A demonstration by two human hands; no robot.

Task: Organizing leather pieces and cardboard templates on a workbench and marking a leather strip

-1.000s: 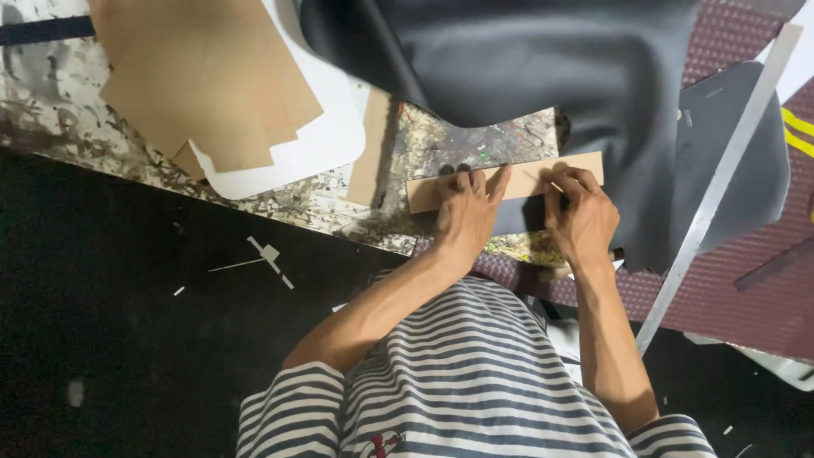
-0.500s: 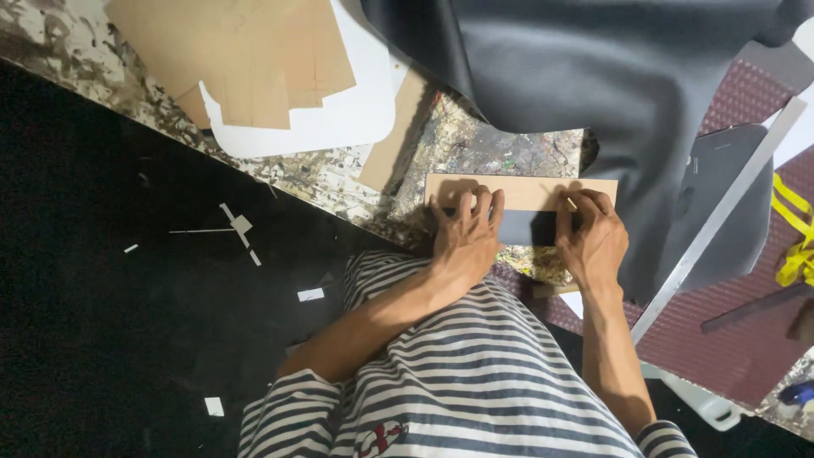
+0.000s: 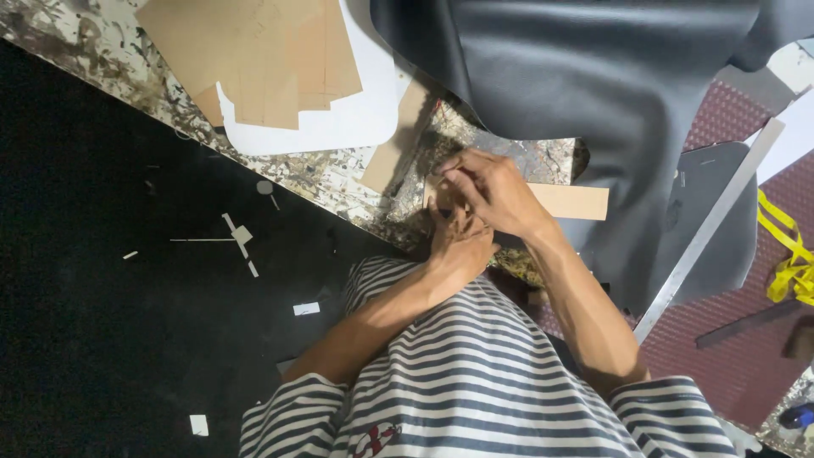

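Observation:
A narrow brown cardboard strip (image 3: 577, 202) lies on the speckled worktable (image 3: 339, 174), against the edge of a large black leather sheet (image 3: 593, 76). My right hand (image 3: 496, 193) reaches across to the strip's left end, its fingers bunched and pinching there. My left hand (image 3: 458, 248) sits just under it at the table's near edge. Its fingertips are hidden beneath the right hand, so I cannot tell what they hold.
A stack of brown cardboard pieces (image 3: 254, 59) lies on a white sheet (image 3: 356, 119) at the back left, with another cardboard strip (image 3: 394, 144) beside it. A long metal ruler (image 3: 704, 229), a yellow strap (image 3: 788, 263) and a maroon mat (image 3: 746, 356) are at the right. Paper scraps dot the dark floor (image 3: 127, 297).
My right hand has crossed from the strip's right part to its left end, over my left hand. The right half of the strip now lies uncovered.

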